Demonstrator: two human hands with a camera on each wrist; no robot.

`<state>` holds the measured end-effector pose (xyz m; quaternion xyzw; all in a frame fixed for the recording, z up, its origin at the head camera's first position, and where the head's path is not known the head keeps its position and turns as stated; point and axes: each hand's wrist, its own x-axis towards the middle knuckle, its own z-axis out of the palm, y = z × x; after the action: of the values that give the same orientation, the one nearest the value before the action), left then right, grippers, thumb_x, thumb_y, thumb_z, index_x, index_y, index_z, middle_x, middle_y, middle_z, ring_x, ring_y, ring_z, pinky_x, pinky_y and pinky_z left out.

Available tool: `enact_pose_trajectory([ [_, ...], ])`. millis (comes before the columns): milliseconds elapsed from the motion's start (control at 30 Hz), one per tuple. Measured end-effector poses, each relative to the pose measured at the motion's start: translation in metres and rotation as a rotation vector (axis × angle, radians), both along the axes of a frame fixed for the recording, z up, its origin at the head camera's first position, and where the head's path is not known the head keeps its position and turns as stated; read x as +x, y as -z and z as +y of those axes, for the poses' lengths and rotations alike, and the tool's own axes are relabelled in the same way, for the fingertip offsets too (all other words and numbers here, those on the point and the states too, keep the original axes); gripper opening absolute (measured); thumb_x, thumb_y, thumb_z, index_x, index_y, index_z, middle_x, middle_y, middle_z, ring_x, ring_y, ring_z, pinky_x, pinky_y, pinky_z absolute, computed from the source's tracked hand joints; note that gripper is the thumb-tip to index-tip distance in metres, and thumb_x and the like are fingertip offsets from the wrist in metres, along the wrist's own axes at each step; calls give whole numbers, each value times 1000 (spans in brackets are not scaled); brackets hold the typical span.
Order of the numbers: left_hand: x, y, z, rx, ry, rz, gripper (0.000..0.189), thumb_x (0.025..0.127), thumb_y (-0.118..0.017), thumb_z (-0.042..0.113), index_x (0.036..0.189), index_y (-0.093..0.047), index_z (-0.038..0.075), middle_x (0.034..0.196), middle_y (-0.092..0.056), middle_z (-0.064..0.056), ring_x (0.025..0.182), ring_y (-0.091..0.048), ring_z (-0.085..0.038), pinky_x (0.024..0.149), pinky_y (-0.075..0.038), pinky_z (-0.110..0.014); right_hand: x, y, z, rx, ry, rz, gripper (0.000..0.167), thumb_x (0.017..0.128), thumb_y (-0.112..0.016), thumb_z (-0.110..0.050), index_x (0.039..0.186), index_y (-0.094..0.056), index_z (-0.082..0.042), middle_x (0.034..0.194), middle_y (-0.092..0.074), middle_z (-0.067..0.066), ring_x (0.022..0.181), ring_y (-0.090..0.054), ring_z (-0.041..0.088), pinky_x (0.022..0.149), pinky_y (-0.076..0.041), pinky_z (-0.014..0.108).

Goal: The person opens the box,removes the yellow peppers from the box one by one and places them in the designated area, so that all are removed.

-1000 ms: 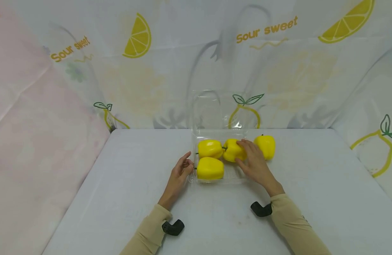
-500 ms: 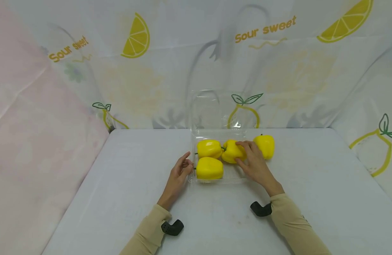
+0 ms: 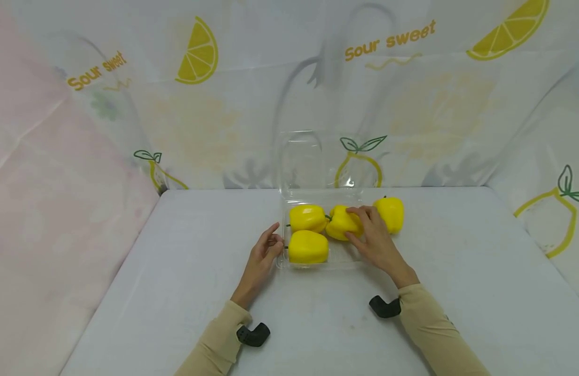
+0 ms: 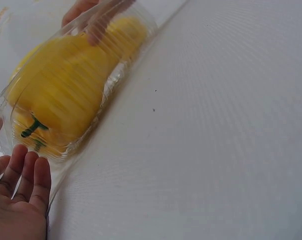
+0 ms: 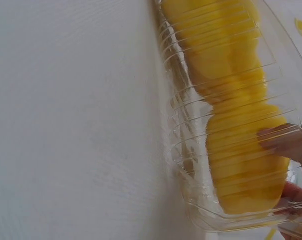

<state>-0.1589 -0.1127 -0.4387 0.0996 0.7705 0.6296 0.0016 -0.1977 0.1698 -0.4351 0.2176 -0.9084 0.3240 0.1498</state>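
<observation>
In the head view a clear plastic clamshell container [image 3: 338, 265] lies with its lid [image 3: 302, 162] raised at the back. Two yellow bell peppers sit at its left side, a rear one [image 3: 307, 218] and a front one [image 3: 308, 247], stems to the left. My right hand [image 3: 376, 243] holds a third yellow bell pepper [image 3: 340, 223] between thumb and fingers at the container's rear right, its green stem toward the left. Beside the container my left hand [image 3: 260, 258] touches the left wall, fingers fairly straight. Through the ribbed wall, peppers [image 4: 61, 85] show in the left wrist view.
Another yellow bell pepper [image 3: 390, 215] stands right of the container, partly behind my right hand. A white table [image 3: 186, 271] spreads out on both sides. Behind it hangs a lemon-printed cloth [image 3: 252, 120]. Black cameras, left [image 3: 253, 334] and right [image 3: 384, 307], sit at the wrists.
The held bell pepper has shifted slightly left and toward the front, its stem turning a little, as my right hand keeps hold. My left hand stays at the container's side.
</observation>
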Motion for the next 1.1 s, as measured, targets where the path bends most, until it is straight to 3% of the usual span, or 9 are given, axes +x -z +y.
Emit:
enact_pose_trajectory([
  [733, -1, 0, 1, 17, 3, 5, 48, 97, -48, 4, 143, -34, -4, 114, -52, -25, 102, -51, -20, 86, -42, -9, 0, -1, -1, -4, 3, 34, 66, 77, -78, -20, 134, -49, -4, 111, -38, 16, 101, -41, 31, 87, -37, 43],
  [800, -4, 9, 0, 25, -3, 20, 48, 97, -49, 7, 143, -35, -1, 113, -53, -22, 101, -51, -17, 86, -42, -9, 0, -1, -1, -11, -4, 35, 65, 77, -78, -20, 133, -49, -5, 113, -38, 17, 102, -41, 31, 89, -37, 44],
  [1033, -7, 16, -1, 14, -7, -6, 49, 97, -48, 5, 144, -34, -1, 114, -53, -22, 102, -50, -18, 85, -42, -9, 1, -2, 0, -20, -35, -1, 67, 78, -77, -21, 134, -45, -5, 136, -43, 19, 124, -41, 35, 106, -30, 53],
  [1100, -11, 25, -3, 20, -8, 9, 49, 98, -49, 7, 144, -35, 2, 114, -53, -21, 100, -51, -15, 85, -43, -10, 1, -4, 1, -10, -37, -26, 69, 79, -77, -23, 136, -43, -5, 138, -47, 17, 125, -44, 34, 108, -27, 53],
])
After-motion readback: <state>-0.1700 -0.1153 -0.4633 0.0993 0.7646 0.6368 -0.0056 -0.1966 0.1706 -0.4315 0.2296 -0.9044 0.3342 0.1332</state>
